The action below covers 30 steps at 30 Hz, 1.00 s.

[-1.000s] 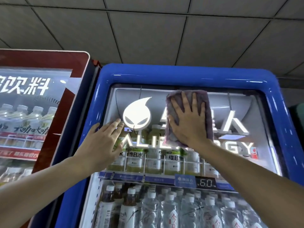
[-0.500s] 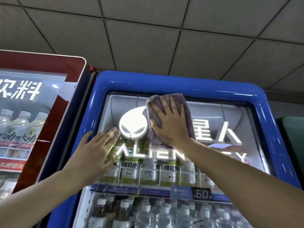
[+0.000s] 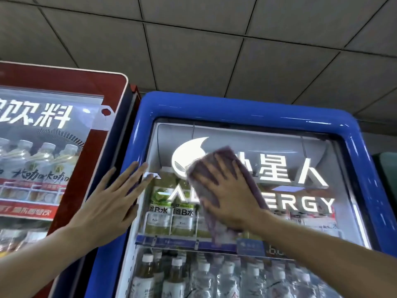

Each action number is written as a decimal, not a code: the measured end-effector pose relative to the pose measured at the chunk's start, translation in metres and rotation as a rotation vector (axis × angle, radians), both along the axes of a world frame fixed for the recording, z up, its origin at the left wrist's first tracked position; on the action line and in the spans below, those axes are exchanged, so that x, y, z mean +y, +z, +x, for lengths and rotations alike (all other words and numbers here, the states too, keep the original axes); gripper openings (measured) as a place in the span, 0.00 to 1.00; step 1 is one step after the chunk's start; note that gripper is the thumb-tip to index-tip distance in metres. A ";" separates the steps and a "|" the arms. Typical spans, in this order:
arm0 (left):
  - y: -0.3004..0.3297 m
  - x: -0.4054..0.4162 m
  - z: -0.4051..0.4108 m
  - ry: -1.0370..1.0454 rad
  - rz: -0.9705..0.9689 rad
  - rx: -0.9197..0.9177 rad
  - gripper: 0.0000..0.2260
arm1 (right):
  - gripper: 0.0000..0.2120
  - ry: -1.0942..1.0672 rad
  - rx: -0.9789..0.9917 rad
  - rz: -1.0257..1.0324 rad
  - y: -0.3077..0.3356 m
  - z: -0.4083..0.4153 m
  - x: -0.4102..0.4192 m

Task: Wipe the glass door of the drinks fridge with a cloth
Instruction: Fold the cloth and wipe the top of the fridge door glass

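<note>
High on the glass door [image 3: 279, 151], I'm pressing the cloth [image 3: 217, 168] under my flat, spread right hand [image 3: 227, 196], left hand [image 3: 111, 201] lying open on the blue frame [image 3: 141, 134], and I'm risking the cloth's loose lower end sliding free.

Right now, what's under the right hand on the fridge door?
A purple cloth lies flat between the right hand and the glass door. It covers the middle letters of the lit logo and the bottles behind; those can't be seen.

The place reads as a shop: two branded drinks fridges, one blue [image 3: 363, 190] and one red [image 3: 101, 168], stand side by side under a tiled ceiling [image 3: 193, 50], stocked with rows of bottles [image 3: 202, 278] above a shelf price tag [image 3: 275, 250].
</note>
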<state>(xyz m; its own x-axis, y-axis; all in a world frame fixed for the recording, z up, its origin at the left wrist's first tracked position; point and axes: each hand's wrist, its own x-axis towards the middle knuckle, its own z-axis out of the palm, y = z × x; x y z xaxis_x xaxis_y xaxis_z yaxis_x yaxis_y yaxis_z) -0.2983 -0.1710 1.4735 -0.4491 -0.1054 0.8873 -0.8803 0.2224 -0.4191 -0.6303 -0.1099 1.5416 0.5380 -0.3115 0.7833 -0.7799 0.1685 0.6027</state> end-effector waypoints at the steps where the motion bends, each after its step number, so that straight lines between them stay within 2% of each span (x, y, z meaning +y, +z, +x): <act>1: -0.003 -0.003 0.005 -0.008 -0.001 0.014 0.32 | 0.34 -0.020 -0.083 -0.022 0.023 0.005 0.000; 4: -0.010 -0.013 0.017 -0.014 -0.004 0.047 0.35 | 0.33 -0.023 -0.320 -0.115 0.070 0.024 -0.001; 6: -0.010 -0.017 0.021 -0.016 -0.019 0.037 0.37 | 0.34 -0.016 -0.359 -0.136 0.074 0.031 -0.003; 13: -0.011 -0.020 0.031 -0.040 -0.052 0.034 0.35 | 0.35 0.050 -0.086 -0.087 -0.032 0.034 -0.017; 15: -0.012 -0.022 0.032 -0.058 -0.040 0.037 0.34 | 0.34 0.052 -0.059 -0.069 -0.040 0.035 -0.018; 18: -0.011 -0.026 0.031 -0.093 -0.047 0.051 0.34 | 0.33 0.020 -0.066 -0.039 -0.005 0.041 -0.016; 22: -0.012 -0.029 0.031 -0.116 -0.054 0.060 0.33 | 0.33 -0.031 -0.278 -0.100 0.065 0.072 -0.017; 24: -0.012 -0.030 0.032 -0.122 -0.058 0.058 0.33 | 0.33 -0.021 -0.352 -0.123 0.072 0.084 -0.020; 26: -0.013 -0.031 0.031 -0.140 -0.063 0.060 0.33 | 0.33 -0.011 -0.351 -0.124 0.052 0.087 -0.024; 30: -0.014 -0.030 0.030 -0.190 -0.046 0.088 0.32 | 0.33 0.026 -0.174 -0.124 -0.025 0.089 -0.030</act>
